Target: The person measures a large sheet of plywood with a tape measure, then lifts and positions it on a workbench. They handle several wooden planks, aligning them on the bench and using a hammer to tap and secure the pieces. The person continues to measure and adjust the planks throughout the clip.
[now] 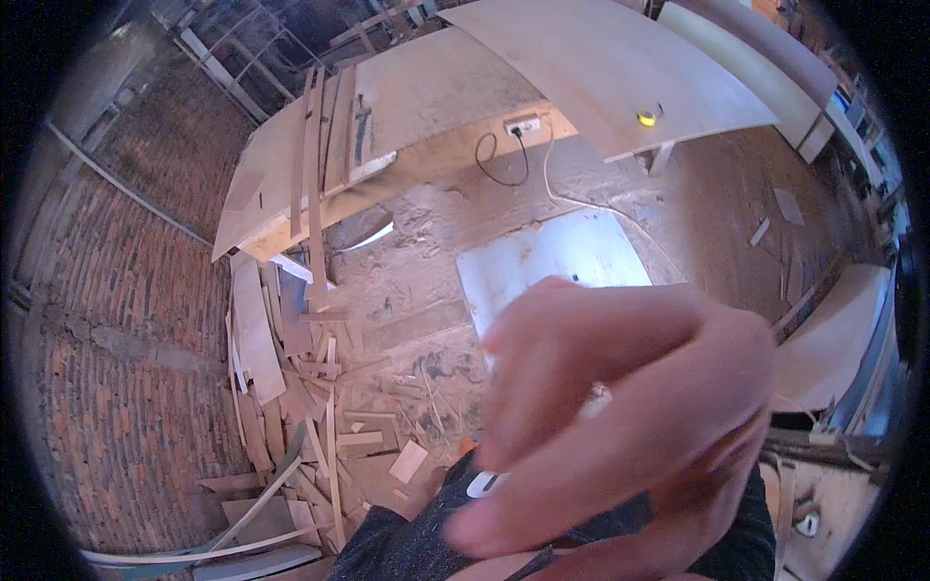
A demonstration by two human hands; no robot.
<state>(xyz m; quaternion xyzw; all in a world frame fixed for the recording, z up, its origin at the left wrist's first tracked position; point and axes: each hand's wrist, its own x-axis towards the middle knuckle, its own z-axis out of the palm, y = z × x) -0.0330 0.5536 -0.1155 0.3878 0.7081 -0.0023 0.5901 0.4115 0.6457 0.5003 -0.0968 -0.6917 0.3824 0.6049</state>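
One hand, which I take to be my right hand [620,426], fills the lower right of the view, very close to the camera and blurred. Its fingers are curled and point left. A small white bit [596,397] shows between the fingers; I cannot tell if the hand grips it. Below the hand lies dark speckled clothing [407,547]. My left hand is out of view. Behind the hand a white board [552,257] lies flat on the dusty floor.
Plywood sheets rest on a workbench [407,107] at the top, with a yellow tape measure [647,117] and a power socket [523,124] with cables. A pile of wood offcuts [300,387] lies beside a brick wall [126,320] on the left.
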